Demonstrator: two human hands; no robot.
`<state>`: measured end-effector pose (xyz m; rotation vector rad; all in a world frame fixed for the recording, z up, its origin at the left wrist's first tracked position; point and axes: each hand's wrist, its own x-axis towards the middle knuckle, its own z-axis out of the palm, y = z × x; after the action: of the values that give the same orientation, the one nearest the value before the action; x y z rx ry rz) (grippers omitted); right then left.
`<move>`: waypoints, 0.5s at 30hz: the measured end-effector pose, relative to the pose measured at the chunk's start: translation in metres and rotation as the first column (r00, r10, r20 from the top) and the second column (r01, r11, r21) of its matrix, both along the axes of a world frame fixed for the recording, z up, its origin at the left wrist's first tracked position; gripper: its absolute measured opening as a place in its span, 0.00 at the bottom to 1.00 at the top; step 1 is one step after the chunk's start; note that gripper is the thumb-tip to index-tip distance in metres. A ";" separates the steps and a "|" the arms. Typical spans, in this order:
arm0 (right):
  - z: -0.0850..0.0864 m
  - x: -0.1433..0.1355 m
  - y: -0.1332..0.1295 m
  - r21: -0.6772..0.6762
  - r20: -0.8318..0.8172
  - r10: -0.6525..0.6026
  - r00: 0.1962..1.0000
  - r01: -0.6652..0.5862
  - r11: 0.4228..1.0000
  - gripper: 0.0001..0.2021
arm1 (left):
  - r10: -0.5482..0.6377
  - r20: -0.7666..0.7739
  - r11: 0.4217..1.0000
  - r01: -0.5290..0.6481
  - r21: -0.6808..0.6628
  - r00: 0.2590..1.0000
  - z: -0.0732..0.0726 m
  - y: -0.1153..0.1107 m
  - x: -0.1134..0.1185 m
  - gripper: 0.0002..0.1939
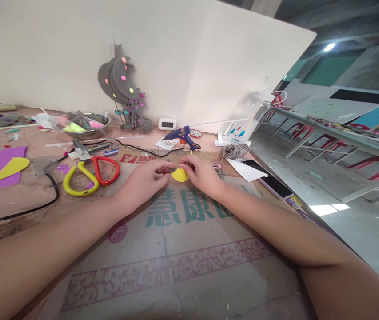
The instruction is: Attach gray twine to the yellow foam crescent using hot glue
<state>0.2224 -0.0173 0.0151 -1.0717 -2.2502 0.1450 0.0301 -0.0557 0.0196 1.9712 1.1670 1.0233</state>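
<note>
Over the printed plastic-covered board (136, 262), my two hands meet near the middle. A small, rounded yellow piece (179, 175) of thin sheet is pinched by the fingertips of my right hand (204, 174). Along its upper left edge shows a little grey piece (172, 170), and the closed thumb and fingers of my left hand (149, 178) grip there. Just behind the hands lies a blue glue gun (181, 134), its nozzle pointing left. Scissors (92, 175) with one yellow and one red handle rest left of my left hand.
At left are a purple sheet (1, 166), a yellow teardrop cutout (7, 171) and a black cable (54, 191). Behind stand a metal bowl (101, 129), grey moon ornaments (121, 80), a small clock (167, 123) and a clear jar (247, 118). Grey cord (236, 151) and a phone (271, 180) lie right.
</note>
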 end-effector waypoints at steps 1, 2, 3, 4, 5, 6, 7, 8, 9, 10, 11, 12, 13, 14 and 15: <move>0.000 0.000 0.000 0.001 -0.001 0.001 1.000 -0.001 1.000 0.08 | 0.007 -0.002 1.000 -0.007 -0.001 1.000 0.000 0.000 0.000 0.14; 0.001 0.000 -0.001 0.001 0.000 0.002 1.000 -0.002 1.000 0.08 | 0.014 -0.005 1.000 -0.014 -0.001 1.000 0.001 -0.001 0.000 0.14; 0.001 -0.001 -0.001 0.002 0.001 0.002 1.000 -0.002 1.000 0.08 | 0.020 -0.009 1.000 -0.020 -0.002 1.000 0.001 -0.001 0.000 0.14; 0.001 -0.001 -0.001 0.003 0.003 0.002 1.000 -0.002 1.000 0.08 | 0.027 -0.012 1.000 -0.027 -0.002 1.000 0.002 -0.001 0.000 0.14; 0.001 -0.001 -0.001 0.004 0.006 0.002 1.000 -0.002 1.000 0.07 | 0.032 -0.016 0.999 -0.032 -0.003 0.999 0.002 -0.001 0.000 0.14; 0.001 -0.001 -0.001 0.006 0.008 0.002 1.000 -0.002 1.000 0.07 | 0.038 -0.017 0.999 -0.038 -0.007 0.999 0.003 -0.002 0.000 0.14; 0.002 -0.001 -0.001 0.007 0.010 0.001 1.000 -0.001 1.000 0.07 | 0.042 -0.017 0.999 -0.042 -0.011 0.999 0.003 -0.002 0.000 0.14; 0.002 -0.001 -0.001 0.008 0.013 0.000 1.000 0.000 1.000 0.07 | 0.045 -0.014 0.999 -0.046 -0.017 0.999 0.004 -0.002 0.000 0.14; 0.001 -0.001 -0.001 0.010 0.015 -0.001 1.000 0.001 1.000 0.07 | 0.048 -0.012 0.998 -0.048 -0.027 0.999 0.004 -0.002 0.000 0.14; 0.001 -0.001 -0.001 0.011 0.017 -0.001 1.000 0.001 1.000 0.07 | 0.049 -0.008 0.998 -0.050 -0.038 0.999 0.004 -0.003 0.000 0.14; 0.001 -0.001 -0.001 0.012 0.019 -0.001 1.000 0.001 1.000 0.07 | 0.049 -0.005 0.998 -0.049 -0.047 0.999 0.004 -0.003 0.000 0.14; 0.001 -0.001 -0.001 0.013 0.021 0.000 1.000 0.000 1.000 0.08 | 0.048 -0.004 0.997 -0.048 -0.054 0.999 0.004 -0.003 0.001 0.15; 0.001 -0.001 -0.001 0.014 0.023 0.000 1.000 0.000 1.000 0.08 | 0.047 -0.005 0.997 -0.047 -0.054 0.999 0.004 -0.002 0.000 0.15; 0.001 -0.001 -0.002 0.017 0.023 0.000 1.000 0.000 1.000 0.07 | 0.044 -0.008 0.998 -0.044 -0.047 0.999 0.003 -0.002 0.000 0.15; 0.001 -0.001 -0.002 0.019 0.023 -0.003 1.000 0.002 1.000 0.07 | 0.039 -0.011 0.999 -0.039 -0.032 0.999 0.003 -0.002 0.000 0.15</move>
<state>0.2213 -0.0189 0.0157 -1.0711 -2.2659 0.1111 0.0300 -0.0574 0.0225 1.9374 1.2247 1.0086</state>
